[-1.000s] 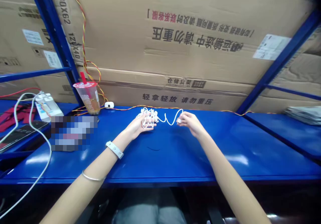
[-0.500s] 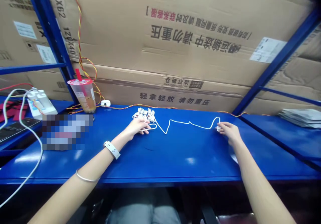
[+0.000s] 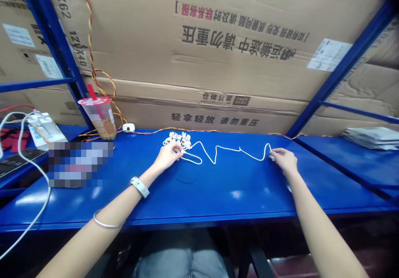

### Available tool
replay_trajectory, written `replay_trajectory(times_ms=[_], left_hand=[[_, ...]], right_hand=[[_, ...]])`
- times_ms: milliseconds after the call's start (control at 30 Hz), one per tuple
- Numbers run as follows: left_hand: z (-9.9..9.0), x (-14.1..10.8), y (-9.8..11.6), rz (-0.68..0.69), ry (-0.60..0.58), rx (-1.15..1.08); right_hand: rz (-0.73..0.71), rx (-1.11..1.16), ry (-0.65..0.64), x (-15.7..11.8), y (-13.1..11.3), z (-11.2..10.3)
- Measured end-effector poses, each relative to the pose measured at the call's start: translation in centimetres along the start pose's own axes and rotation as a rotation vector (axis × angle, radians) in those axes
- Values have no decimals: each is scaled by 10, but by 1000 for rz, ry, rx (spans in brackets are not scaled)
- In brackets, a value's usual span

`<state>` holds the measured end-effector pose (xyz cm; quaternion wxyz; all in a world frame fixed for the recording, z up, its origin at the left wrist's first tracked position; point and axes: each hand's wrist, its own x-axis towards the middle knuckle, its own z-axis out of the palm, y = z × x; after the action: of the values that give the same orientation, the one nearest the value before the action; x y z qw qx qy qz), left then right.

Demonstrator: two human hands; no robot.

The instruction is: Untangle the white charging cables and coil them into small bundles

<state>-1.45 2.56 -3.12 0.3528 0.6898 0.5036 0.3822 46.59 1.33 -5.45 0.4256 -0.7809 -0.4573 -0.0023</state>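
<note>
A thin white cable (image 3: pixel 229 150) runs in zigzags across the blue steel shelf (image 3: pixel 237 186). Its far left end is a tight tangle of small white loops (image 3: pixel 177 140). My left hand (image 3: pixel 167 155) lies just in front of that tangle, with its fingers pinching the cable where a long loop leaves it. My right hand (image 3: pixel 284 162) is well off to the right, and its fingertips pinch a small white plug (image 3: pixel 272 157) at the cable's other end.
A plastic cup with a red straw (image 3: pixel 99 118) and a small white device (image 3: pixel 128 127) stand at the back left. A red-and-yellow twisted wire (image 3: pixel 93 49) runs along the shelf's rear. A pixelated patch (image 3: pixel 79 163) hides something at left. Cardboard boxes (image 3: pixel 218 74) fill the back.
My right hand has moved far to the right, drawing the cable out of the tangle into a long zigzag. The tangle looks smaller and tighter. The view has tilted slightly.
</note>
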Motion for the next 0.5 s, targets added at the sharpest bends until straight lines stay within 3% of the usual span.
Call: replay_trajectory(times_ms=[200, 400, 500], left_hand=[[3, 0, -3, 197, -17, 116], [5, 0, -4, 223, -51, 140], [5, -1, 0, 226, -14, 164]], right_hand=[[10, -77, -73, -6, -14, -2], [-7, -37, -111, -15, -23, -5], [-44, -12, -42, -16, -24, -5]])
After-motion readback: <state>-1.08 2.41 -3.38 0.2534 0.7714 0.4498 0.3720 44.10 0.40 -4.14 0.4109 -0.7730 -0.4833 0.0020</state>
